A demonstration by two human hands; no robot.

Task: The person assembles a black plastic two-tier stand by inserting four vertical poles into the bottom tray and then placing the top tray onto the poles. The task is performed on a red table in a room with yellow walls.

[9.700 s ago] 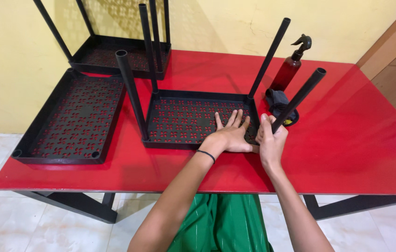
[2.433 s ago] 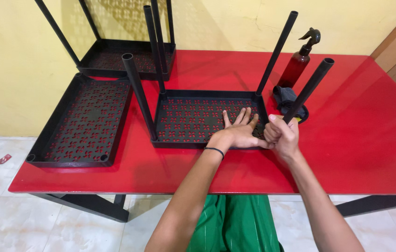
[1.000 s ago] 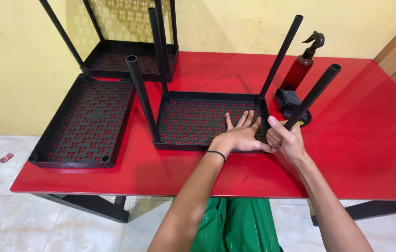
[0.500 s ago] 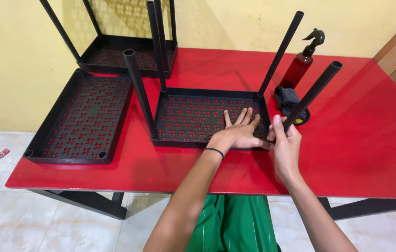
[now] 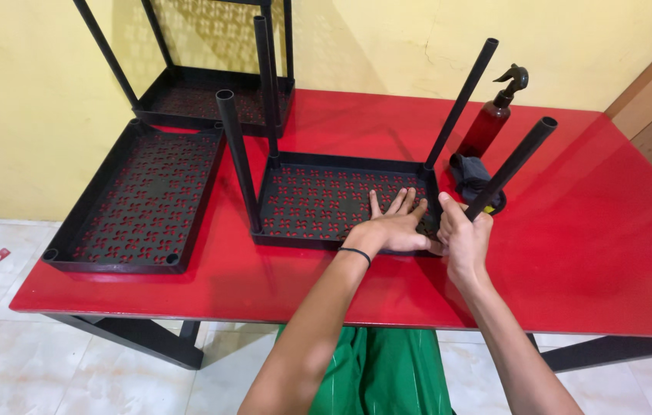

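A black perforated shelf tray [image 5: 318, 196] lies on the red table [image 5: 587, 253] with black tubes standing from its corners. My left hand [image 5: 395, 225] presses flat on the tray's near right part, fingers spread. My right hand [image 5: 463, 234] is wrapped around the base of a slanted black tube [image 5: 512, 165] at the tray's near right corner. Three other tubes stand from the tray: near left [image 5: 237, 157], far left [image 5: 266, 84] and far right [image 5: 460, 100].
A second black perforated tray [image 5: 142, 196] lies flat to the left. A third tray with tubes [image 5: 211, 96] stands at the back by the yellow wall. A dark red spray bottle [image 5: 491, 123] and a small black object [image 5: 470, 173] sit right of the tray.
My right hand has shifted its grip on the slanted tube near the corner; the tube stays tilted to the right. My left hand stays flat on the tray.
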